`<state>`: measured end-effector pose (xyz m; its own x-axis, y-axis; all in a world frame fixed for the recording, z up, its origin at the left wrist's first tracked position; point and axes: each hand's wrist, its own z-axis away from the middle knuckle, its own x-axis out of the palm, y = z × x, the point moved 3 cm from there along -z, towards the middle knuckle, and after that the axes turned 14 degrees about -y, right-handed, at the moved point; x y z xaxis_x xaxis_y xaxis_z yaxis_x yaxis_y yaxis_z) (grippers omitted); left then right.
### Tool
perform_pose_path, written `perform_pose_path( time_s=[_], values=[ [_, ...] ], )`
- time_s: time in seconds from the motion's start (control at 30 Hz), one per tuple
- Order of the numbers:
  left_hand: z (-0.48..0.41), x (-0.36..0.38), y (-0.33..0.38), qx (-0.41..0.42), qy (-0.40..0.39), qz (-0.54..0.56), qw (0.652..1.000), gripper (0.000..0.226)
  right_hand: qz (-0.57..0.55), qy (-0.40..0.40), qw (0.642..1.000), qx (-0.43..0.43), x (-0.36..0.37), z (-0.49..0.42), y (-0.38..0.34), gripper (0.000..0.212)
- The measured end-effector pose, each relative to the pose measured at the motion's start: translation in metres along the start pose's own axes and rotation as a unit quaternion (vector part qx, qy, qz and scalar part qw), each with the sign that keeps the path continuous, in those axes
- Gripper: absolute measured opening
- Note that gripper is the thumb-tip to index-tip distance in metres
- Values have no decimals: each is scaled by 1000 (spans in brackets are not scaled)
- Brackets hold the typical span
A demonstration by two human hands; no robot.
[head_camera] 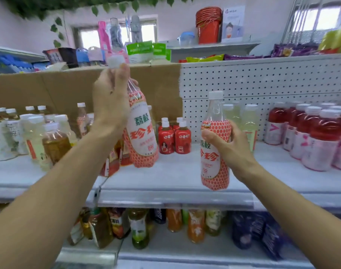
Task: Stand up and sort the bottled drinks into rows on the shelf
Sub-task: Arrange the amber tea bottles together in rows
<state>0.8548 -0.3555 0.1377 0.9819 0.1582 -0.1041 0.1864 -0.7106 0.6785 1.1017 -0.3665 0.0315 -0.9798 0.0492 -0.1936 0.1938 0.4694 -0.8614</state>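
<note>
My left hand (110, 100) grips the neck of a clear bottle with a red-and-white honeycomb label (141, 133), held up above the white shelf (165, 183). My right hand (224, 144) grips the middle of a second bottle of the same kind (214, 158), upright and lifted just in front of the shelf edge. Small red bottles (174, 135) stand in a group at the back between the two held bottles. Pale yellow bottles (241, 121) stand behind my right hand.
Red drinks with pink labels (311, 136) crowd the shelf's right end. Tea and pale drinks (39, 136) stand mixed on the left, against a cardboard backing (49, 88). A lower shelf holds assorted bottles (165, 226). A perforated white panel (262, 80) backs the right half.
</note>
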Motion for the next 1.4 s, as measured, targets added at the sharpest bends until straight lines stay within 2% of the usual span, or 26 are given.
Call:
perform_pose_path(
  time_s=[0.13,0.3,0.43,0.53,0.7,0.87,1.1,1.2,1.4],
  values=[
    [59,73,2,-71,-60,68,993,26,5,-3,1000,26,-50,56,1,50],
    [119,145,14,-125,-80,122,981,26,20,-1,998,57,-118,125,5,43],
    [165,190,22,-178,-93,133,971,35,10,11,997,78,-164,169,11,52],
    [188,228,34,-196,-132,135,962,35,10,15,995,96,-197,190,14,61],
    [198,303,52,-187,-198,128,954,31,30,31,994,102,-259,202,19,55],
    [180,389,71,-140,-236,146,951,32,42,70,993,91,-336,194,32,54],
    [141,510,91,-79,-276,189,939,35,88,114,986,85,-451,165,53,55],
    [125,564,94,-60,-284,212,933,33,98,155,981,64,-495,150,59,53],
    [103,662,90,-16,-305,173,936,37,119,215,968,43,-566,120,87,57]
  ],
)
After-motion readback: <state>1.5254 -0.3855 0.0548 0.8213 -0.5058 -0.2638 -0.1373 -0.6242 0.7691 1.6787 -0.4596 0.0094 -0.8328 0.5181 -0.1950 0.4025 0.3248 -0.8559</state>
